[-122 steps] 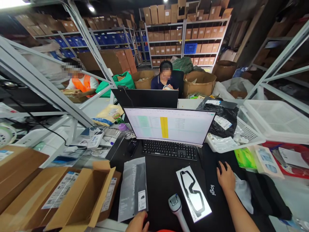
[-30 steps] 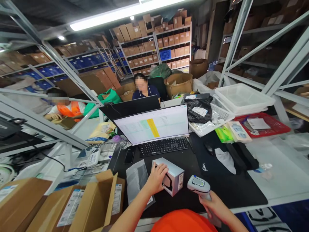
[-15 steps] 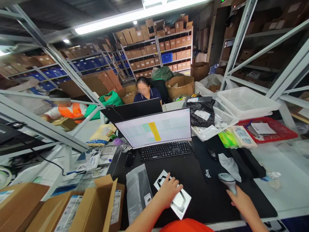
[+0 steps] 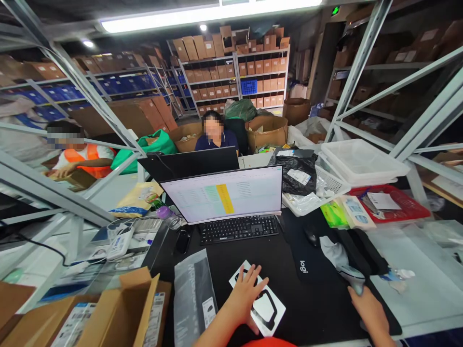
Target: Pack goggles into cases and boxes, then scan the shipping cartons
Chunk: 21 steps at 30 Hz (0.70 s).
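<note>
Warehouse: steel shelving point(image 4: 260, 72) stacked with cardboard cartons; a co-worker in an orange vest point(image 4: 85, 156) handles a carton at far left, and another in a dark polo shirt point(image 4: 215, 140) sits behind the monitors.

Desk: a black desk mat point(image 4: 325, 308) lies before a monitor showing a spreadsheet point(image 4: 220, 195) and a black keyboard point(image 4: 238, 229), with a computer mouse point(image 4: 311, 236) to the right.

Left hand point(image 4: 246, 301): open, palm down, fingers spread, pressing on a white printed card point(image 4: 269, 313) that lies flat on the mat.

Right hand point(image 4: 372, 315): closed around a grey barcode scanner point(image 4: 352, 275), its head tipped down over a crumpled grey cloth point(image 4: 331, 250).

Between hands: well apart, with the mat's logo strip nearer the scanner.

Nearby: a grey printed pouch point(image 4: 193, 299) lies just left of the card; an open cardboard box point(image 4: 133, 308) sits at lower left.

Change: the boxed product under the left hand a second ago is out of view; the card lies there instead.
</note>
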{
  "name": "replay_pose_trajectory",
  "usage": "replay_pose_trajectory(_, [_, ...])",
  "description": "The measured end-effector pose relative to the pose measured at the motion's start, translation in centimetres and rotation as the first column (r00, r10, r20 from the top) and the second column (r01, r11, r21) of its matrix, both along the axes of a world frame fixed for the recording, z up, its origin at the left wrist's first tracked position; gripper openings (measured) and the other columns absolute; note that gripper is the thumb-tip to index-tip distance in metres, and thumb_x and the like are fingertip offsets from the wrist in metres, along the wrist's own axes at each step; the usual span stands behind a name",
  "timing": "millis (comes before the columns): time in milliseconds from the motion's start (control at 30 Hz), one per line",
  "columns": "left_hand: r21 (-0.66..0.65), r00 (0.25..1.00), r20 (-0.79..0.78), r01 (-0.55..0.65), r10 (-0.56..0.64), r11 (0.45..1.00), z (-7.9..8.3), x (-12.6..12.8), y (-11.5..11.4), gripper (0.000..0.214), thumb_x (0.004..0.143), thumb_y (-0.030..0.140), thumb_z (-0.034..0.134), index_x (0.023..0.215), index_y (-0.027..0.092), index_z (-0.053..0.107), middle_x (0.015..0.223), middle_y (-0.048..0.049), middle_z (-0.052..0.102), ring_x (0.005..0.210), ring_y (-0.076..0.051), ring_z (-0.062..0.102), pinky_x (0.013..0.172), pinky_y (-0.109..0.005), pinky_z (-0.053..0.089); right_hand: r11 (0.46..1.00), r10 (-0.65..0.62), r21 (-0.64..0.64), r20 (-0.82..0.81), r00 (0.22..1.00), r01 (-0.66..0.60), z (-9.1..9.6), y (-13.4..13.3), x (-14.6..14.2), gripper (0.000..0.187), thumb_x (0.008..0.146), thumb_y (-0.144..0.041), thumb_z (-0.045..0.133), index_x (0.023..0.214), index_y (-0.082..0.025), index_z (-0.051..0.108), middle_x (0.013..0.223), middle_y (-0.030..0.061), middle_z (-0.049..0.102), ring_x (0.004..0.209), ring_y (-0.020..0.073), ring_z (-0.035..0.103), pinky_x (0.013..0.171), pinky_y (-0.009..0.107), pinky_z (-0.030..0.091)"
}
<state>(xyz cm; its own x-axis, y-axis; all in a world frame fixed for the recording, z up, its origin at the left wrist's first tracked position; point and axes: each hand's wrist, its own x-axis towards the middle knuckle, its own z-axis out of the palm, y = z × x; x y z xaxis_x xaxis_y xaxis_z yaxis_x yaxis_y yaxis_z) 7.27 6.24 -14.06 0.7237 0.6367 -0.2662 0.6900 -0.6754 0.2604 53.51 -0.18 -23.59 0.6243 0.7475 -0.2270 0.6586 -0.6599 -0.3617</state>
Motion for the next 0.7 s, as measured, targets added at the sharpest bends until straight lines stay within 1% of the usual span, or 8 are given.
replay_pose_trajectory(67, [0.011,0.975,-0.028,-0.218,0.218,0.976,-1.2,-1.1,0.0,0.138,0.047,0.051,0.093,0.160,0.026,0.019,0.168,-0.0261,0.002,0.152,-0.053,0.002,0.114,-0.079,0.006,0.999,-0.043,-0.027,-0.056,0.997,0.042,0.2,-0.2,-0.5,0.064,0.089,-0.057,0.034,0.124,-0.012,0.062,0.087,0.0259,0.073,0.088,0.0428,0.074,0.075,0.050,0.056])
replay_pose_trajectory(100, [0.024,0.935,-0.025,-0.353,0.353,0.935,-1.7,-1.5,-0.2,0.140,0.046,0.049,0.093,0.160,0.023,0.017,0.167,-0.0277,0.001,0.151,-0.054,0.001,0.114,-0.079,0.008,0.998,-0.064,-0.033,-0.069,0.996,0.062,0.4,-0.4,-0.8,0.068,0.088,-0.056,0.035,0.130,-0.008,0.058,0.090,0.0280,0.073,0.090,0.0445,0.073,0.076,0.051,0.056])
replay_pose_trajectory(167, [-0.010,0.801,0.050,-0.597,0.597,0.802,-2.4,-2.1,-0.5,0.130,0.056,0.043,0.088,0.160,0.015,0.015,0.166,-0.0297,0.010,0.152,-0.050,0.011,0.118,-0.071,0.017,0.995,-0.104,0.005,-0.005,0.995,0.104,1.0,-0.7,-1.6,0.075,0.087,-0.055,0.037,0.139,-0.002,0.048,0.099,0.0314,0.070,0.096,0.0471,0.070,0.078,0.055,0.055])
replay_pose_trajectory(233, [-0.149,0.653,0.164,-0.725,0.740,0.673,-2.9,-2.4,-1.0,0.109,0.068,0.035,0.076,0.157,0.008,0.020,0.161,-0.0288,0.029,0.151,-0.040,0.028,0.121,-0.054,0.026,0.983,-0.155,0.124,0.159,0.975,0.136,2.1,-1.0,-2.9,0.080,0.086,-0.054,0.039,0.145,0.000,0.040,0.114,0.0345,0.065,0.108,0.0500,0.065,0.085,0.059,0.052])
replay_pose_trajectory(333, [-0.325,0.510,0.288,-0.744,0.810,0.584,-3.5,-2.5,-1.7,0.088,0.071,0.031,0.068,0.149,0.004,0.035,0.149,-0.0234,0.048,0.143,-0.031,0.042,0.121,-0.038,0.030,0.944,-0.121,0.329,0.403,0.907,-0.020,3.9,-0.6,-5.9,0.078,0.088,-0.050,0.039,0.150,-0.004,0.033,0.136,0.0339,0.050,0.129,0.0506,0.049,0.100,0.062,0.044])
replay_pose_trajectory(433, [-0.359,0.445,0.336,-0.755,0.830,0.549,-3.6,-2.3,-2.0,0.085,0.068,0.031,0.070,0.144,0.006,0.042,0.145,-0.0204,0.050,0.140,-0.032,0.045,0.121,-0.037,0.030,0.846,0.169,0.396,0.435,0.885,-0.357,4.5,0.7,-10.3,0.066,0.091,-0.043,0.038,0.148,-0.009,0.036,0.142,0.0268,0.044,0.136,0.0434,0.044,0.109,0.057,0.040])
replay_pose_trajectory(533, [-0.379,0.427,0.337,-0.755,0.839,0.536,-3.1,-2.0,-2.1,0.086,0.065,0.030,0.072,0.143,0.007,0.043,0.145,-0.0195,0.051,0.140,-0.031,0.044,0.121,-0.036,0.029,0.737,0.431,0.421,0.311,0.847,-0.529,3.0,1.9,-15.2,0.054,0.092,-0.037,0.039,0.139,-0.012,0.046,0.139,0.0215,0.046,0.132,0.0376,0.048,0.109,0.052,0.042])
replay_pose_trajectory(700, [-0.385,0.348,0.357,-0.791,0.867,0.476,-3.4,-1.6,-3.4,0.089,0.074,0.030,0.066,0.152,0.005,0.031,0.157,-0.0213,0.039,0.148,-0.030,0.034,0.123,-0.036,0.025,0.683,0.609,0.399,0.152,0.779,-0.612,-0.9,2.8,-19.5,0.050,0.089,-0.033,0.041,0.136,-0.016,0.051,0.140,0.0180,0.048,0.129,0.0336,0.052,0.109,0.050,0.044])
